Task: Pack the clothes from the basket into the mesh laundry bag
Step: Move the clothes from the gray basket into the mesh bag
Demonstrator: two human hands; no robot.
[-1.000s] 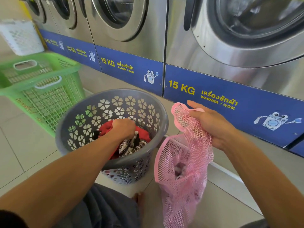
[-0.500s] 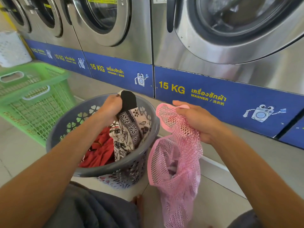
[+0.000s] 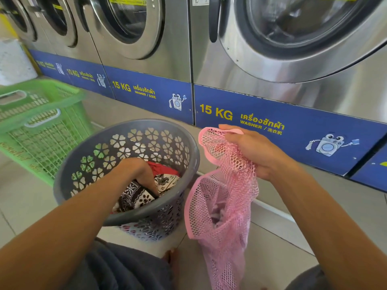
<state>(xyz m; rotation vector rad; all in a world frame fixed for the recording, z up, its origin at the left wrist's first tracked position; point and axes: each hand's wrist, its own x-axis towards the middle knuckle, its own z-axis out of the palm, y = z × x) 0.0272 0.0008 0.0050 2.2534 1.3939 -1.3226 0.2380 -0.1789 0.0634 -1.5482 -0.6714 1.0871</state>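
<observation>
left hand [image 3: 136, 172] digs into patterned cloth [image 3: 136, 197] in grey basket [image 3: 69, 185], grip unclear; right hand [image 3: 249, 151] clutches pink mesh bag [image 3: 222, 206] rim, keeping it open.

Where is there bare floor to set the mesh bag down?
Bare tile lies right of the mesh bag, below the washers' blue panel, and between green basket and washers. It is crowded between grey basket and bag.

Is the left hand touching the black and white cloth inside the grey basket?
Touching. The head view shows the left hand in the grey basket, fingers pressed into the black and white cloth.
</observation>
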